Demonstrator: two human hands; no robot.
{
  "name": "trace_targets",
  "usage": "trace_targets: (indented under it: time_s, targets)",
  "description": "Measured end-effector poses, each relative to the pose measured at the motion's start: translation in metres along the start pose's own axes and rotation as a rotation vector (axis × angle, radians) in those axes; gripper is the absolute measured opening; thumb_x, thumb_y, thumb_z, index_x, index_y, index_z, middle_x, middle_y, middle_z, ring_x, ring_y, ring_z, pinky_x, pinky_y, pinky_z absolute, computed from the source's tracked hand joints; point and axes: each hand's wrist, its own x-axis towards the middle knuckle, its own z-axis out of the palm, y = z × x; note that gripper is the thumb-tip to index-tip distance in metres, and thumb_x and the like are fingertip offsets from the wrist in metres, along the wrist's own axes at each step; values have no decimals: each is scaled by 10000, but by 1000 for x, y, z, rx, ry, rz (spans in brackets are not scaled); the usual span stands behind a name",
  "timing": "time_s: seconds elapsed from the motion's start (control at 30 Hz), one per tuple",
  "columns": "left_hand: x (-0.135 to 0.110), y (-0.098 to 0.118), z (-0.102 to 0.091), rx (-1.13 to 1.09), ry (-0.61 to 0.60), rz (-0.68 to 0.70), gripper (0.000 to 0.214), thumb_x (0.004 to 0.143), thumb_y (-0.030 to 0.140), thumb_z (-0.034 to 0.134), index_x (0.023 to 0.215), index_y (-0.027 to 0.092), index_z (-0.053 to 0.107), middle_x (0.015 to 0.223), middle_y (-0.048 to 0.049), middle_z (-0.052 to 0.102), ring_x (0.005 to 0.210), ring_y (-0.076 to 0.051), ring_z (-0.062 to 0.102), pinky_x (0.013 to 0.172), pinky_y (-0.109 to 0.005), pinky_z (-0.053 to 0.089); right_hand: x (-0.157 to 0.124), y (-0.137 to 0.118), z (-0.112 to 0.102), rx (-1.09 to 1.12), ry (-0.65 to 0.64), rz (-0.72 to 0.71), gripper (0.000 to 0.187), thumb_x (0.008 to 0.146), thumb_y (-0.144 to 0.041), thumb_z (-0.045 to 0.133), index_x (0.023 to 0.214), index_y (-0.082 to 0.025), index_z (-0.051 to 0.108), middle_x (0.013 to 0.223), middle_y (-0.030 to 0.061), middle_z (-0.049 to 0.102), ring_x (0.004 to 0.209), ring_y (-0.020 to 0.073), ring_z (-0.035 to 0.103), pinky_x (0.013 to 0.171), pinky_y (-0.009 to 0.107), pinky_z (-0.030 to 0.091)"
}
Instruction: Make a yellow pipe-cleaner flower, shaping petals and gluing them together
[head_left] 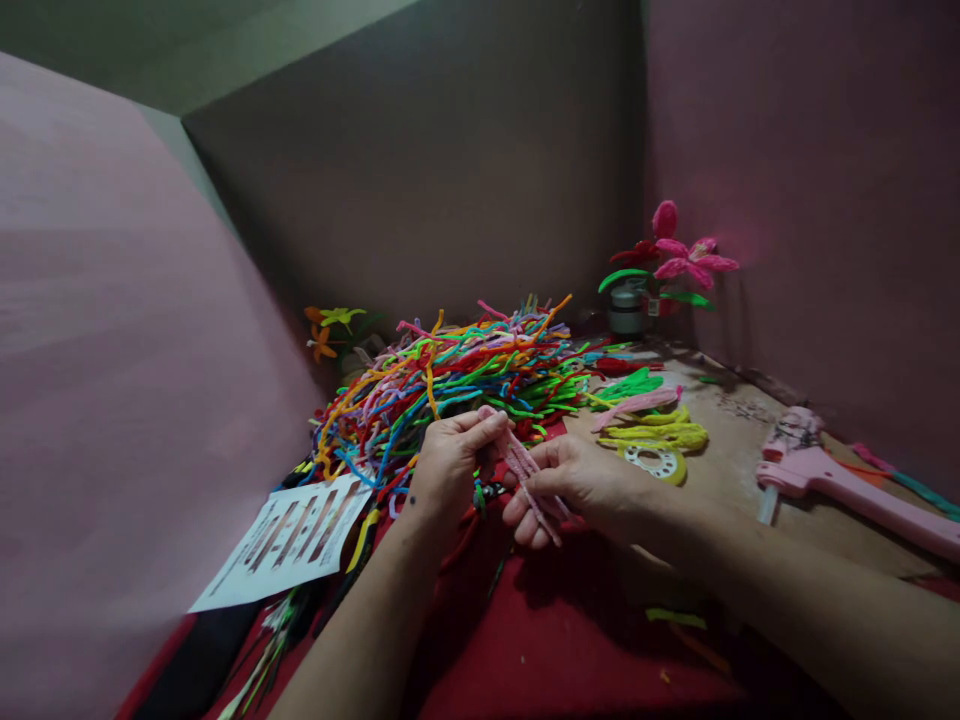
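A small bundle of pink pipe cleaners [523, 462] is held between my two hands, slanting down to the right over a red cloth. My left hand [457, 455] pinches its upper end between thumb and fingers. Lower down, my right hand [574, 480] has its thumb and index finger closed on the strands, with the other fingers curled behind them. The loose ends hang below my right fingers. Just behind my hands rises a big heap of multicoloured pipe cleaners [480, 365].
On the right lie yellow pipe cleaners [660, 432], a yellow tape roll [656, 465] and a pink glue gun [847, 475]. A printed sheet [296, 540] lies at left, beside yellow-and-black handles [364, 538]. Pink pipe-cleaner flowers [694, 260] stand in a grey pot [627, 308] at the back.
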Motion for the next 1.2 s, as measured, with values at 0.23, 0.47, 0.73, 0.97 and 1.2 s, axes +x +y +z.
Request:
trace_targets:
  time_s: [0.23,0.47,0.73,0.97,1.2]
  targets:
    - [0,-1,1,-51,36,-39,243,655,337,657,627,99,614,470,41,411,386,-30,330,376,-174,226,3,5,-4,71,-47,-33,274,583,-11,478,830,-102,550,733,88,672,531,157,638,540,302,520]
    - [-2,4,7,-95,43,-65,239,625,315,673,567,101,584,452,37,424,382,-34,343,373,-174,231,4,3,-5,28,10,-35,113,684,-112,525,780,-98,581,655,76,670,476,126,609,516,266,508]
    - [-4,1,10,-65,53,-85,255,643,358,657,608,117,581,407,43,432,346,-56,380,368,-185,290,5,4,-3,89,3,-47,154,778,-236,531,727,-96,567,581,49,635,433,106,582,458,227,489]
    - [-6,2,8,-101,30,-95,246,648,347,660,633,120,567,440,44,434,343,-30,333,332,-156,229,2,0,2,32,-7,32,175,785,-178,506,644,-81,543,502,41,594,366,90,533,405,210,472]
    - [0,3,2,-214,-76,-167,227,659,323,647,635,127,535,437,54,412,335,-49,368,314,-171,290,5,7,3,33,-4,-40,210,850,-204,399,708,-117,527,495,-11,534,331,52,448,323,151,387]
